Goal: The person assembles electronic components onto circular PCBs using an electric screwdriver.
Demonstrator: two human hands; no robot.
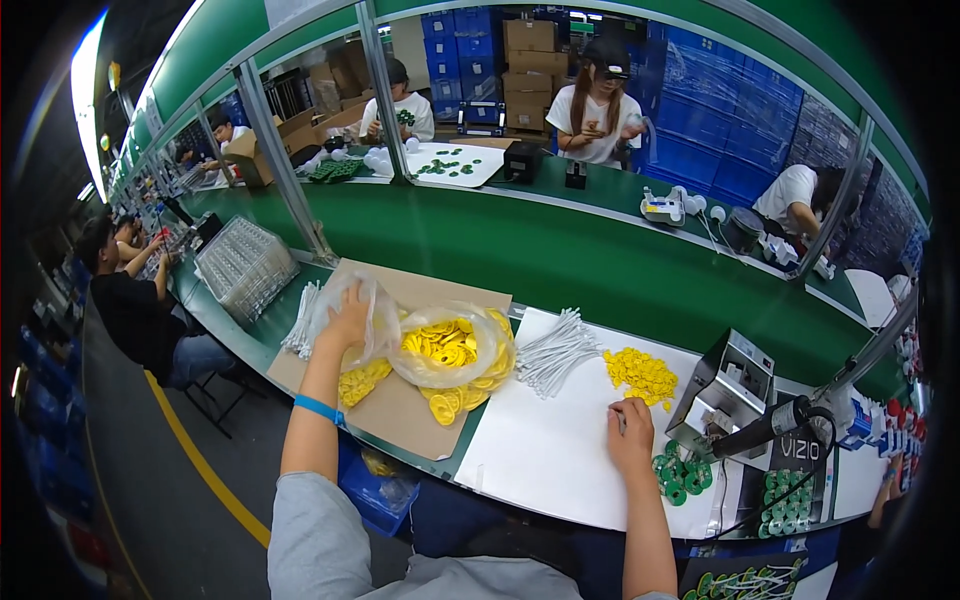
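My left hand [348, 316] is at the upper part of a clear plastic bag [376, 330], its fingers bent into the film. Yellow pieces [362, 382] show through the lower part of that bag. Beside it stands an open plastic bag [490, 372] full of yellow round discs [440, 345]. My right hand [630, 432] hovers low over a white sheet [545, 450] with its fingers curled together; what they hold, if anything, is hidden. Just beyond it lies a heap of small yellow parts [640, 375]. Green round circuit boards [683, 476] lie right of that hand.
Bundles of white wires [556, 352] lie beyond the sheet. Cardboard [395, 430] lies under the bags. At right stand a metal box device [725, 385] and a black cylindrical tool [765, 428] with a cable. Clear trays [245, 265] are stacked at left. Several people work across and along the line.
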